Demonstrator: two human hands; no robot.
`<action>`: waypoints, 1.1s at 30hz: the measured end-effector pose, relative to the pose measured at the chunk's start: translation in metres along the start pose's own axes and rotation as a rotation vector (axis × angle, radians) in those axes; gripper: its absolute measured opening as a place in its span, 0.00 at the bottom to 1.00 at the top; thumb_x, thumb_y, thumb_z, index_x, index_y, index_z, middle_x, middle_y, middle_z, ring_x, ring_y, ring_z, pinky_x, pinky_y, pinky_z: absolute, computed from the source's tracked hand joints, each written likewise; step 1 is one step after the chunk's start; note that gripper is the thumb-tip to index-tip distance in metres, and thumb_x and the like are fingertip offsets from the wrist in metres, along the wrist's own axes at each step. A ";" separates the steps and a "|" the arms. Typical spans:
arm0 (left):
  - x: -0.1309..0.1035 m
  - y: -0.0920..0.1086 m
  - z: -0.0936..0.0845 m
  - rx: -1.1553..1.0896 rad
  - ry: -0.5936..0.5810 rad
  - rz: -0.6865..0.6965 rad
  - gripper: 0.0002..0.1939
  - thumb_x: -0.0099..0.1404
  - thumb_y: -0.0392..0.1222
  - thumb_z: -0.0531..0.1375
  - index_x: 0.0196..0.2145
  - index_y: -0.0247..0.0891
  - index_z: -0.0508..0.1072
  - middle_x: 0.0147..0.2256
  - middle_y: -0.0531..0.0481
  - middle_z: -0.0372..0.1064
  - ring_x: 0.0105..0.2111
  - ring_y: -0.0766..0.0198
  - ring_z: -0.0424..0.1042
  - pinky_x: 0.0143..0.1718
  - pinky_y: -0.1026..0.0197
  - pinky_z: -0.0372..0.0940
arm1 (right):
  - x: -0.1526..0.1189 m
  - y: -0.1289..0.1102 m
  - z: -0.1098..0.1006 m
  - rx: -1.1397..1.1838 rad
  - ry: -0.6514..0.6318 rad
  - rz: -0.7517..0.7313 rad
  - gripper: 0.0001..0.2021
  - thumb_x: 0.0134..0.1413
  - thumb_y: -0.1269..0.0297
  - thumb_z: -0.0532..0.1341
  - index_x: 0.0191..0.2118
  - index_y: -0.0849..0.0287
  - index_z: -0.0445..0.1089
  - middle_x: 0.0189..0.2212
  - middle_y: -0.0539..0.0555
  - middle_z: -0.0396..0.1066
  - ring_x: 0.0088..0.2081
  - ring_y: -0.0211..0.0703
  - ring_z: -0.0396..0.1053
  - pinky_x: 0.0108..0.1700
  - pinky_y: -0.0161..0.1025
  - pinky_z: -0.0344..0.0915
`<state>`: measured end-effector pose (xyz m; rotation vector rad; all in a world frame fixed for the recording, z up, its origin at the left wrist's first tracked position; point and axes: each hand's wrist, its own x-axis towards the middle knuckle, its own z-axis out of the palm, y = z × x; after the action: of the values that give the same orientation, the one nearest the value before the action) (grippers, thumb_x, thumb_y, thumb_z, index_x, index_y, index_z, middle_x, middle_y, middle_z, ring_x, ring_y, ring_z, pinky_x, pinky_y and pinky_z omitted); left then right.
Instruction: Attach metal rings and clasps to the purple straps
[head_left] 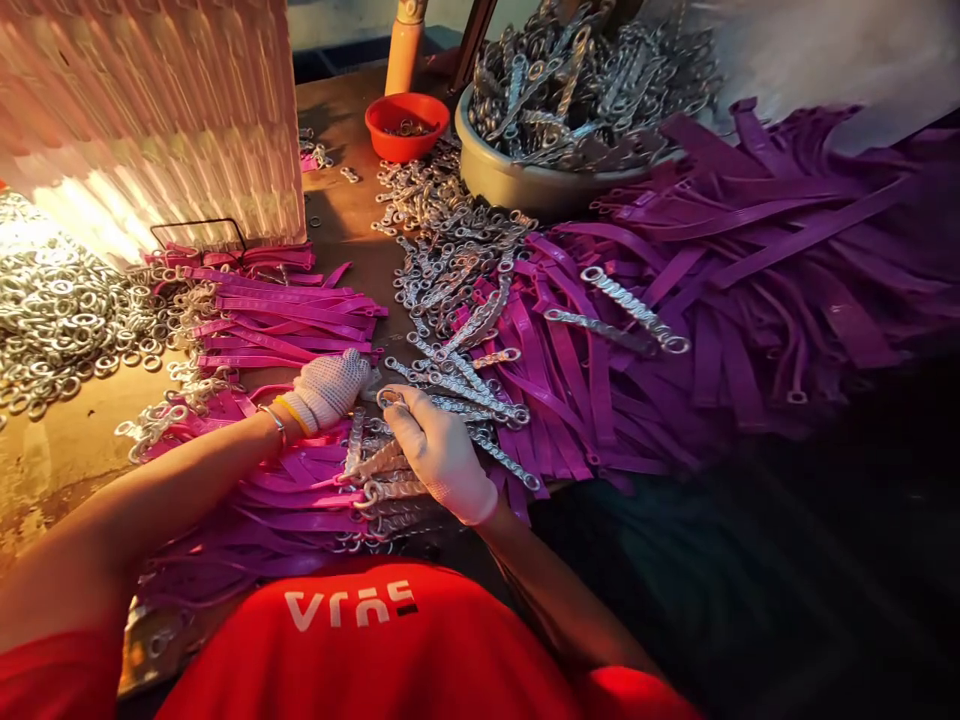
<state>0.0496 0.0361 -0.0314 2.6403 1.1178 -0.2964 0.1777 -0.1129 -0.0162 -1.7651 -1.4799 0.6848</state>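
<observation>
- at far left, a glinting heap of loose metal rings [67, 310] lies on the worktable [45, 440], beside a ridged translucent panel [165, 110].
- next, an upper row of magenta straps [292, 310] has metal links at its left ends; this part looks done.
- below it, a lower row of magenta straps [292, 495] meets ring-ended metal strips [397, 490] on its right; some look joined, though the overlap hides how many.
- the left hand [330, 390], in a dotted knit glove, has its fingers curled in; whether it grips anything cannot be told.
- just right of it, a metal ring [389, 398] sits pinched between thumb and forefinger of the gloved right hand [442, 450].
- beyond, a red bowl [397, 151] of small parts stands by a spill of short metal links [435, 215].
- loose ribbed metal strips [469, 385] lie near the right hand, and a grey basin [495, 180] is heaped with more.
- at right, a big pile of purple straps [787, 240] looks unworked, so much seems left.
</observation>
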 end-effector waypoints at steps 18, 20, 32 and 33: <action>-0.144 -0.015 -0.010 -1.563 0.106 -0.304 0.19 0.62 0.56 0.64 0.29 0.35 0.70 0.21 0.55 0.62 0.17 0.73 0.55 0.18 0.69 0.51 | 0.007 -0.063 0.027 -0.623 -0.280 -0.413 0.16 0.68 0.69 0.51 0.55 0.59 0.72 0.36 0.56 0.76 0.35 0.45 0.72 0.34 0.40 0.54; -0.144 -0.015 -0.014 -1.365 0.155 -0.255 0.18 0.61 0.54 0.66 0.29 0.35 0.72 0.22 0.54 0.63 0.19 0.72 0.56 0.19 0.69 0.51 | 0.006 -0.066 0.029 -0.689 -0.284 -0.415 0.16 0.68 0.69 0.51 0.53 0.59 0.72 0.35 0.56 0.75 0.34 0.45 0.71 0.33 0.41 0.52; -0.134 -0.025 0.004 -1.023 0.226 -0.093 0.04 0.57 0.40 0.64 0.27 0.37 0.75 0.26 0.49 0.69 0.26 0.64 0.64 0.27 0.65 0.55 | 0.013 -0.065 0.036 -0.784 -0.325 -0.335 0.15 0.72 0.68 0.49 0.52 0.59 0.72 0.39 0.59 0.76 0.38 0.46 0.73 0.37 0.39 0.57; -0.134 -0.025 0.007 -1.026 0.224 -0.092 0.04 0.58 0.40 0.64 0.28 0.38 0.76 0.26 0.49 0.70 0.27 0.63 0.64 0.27 0.65 0.55 | 0.013 -0.063 0.037 -0.750 -0.314 -0.305 0.15 0.72 0.68 0.49 0.52 0.59 0.72 0.41 0.59 0.76 0.40 0.46 0.73 0.39 0.38 0.59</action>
<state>-0.0610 -0.0391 -0.0037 1.7228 1.0489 0.4609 0.1141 -0.0879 0.0133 -1.9326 -2.3849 0.2570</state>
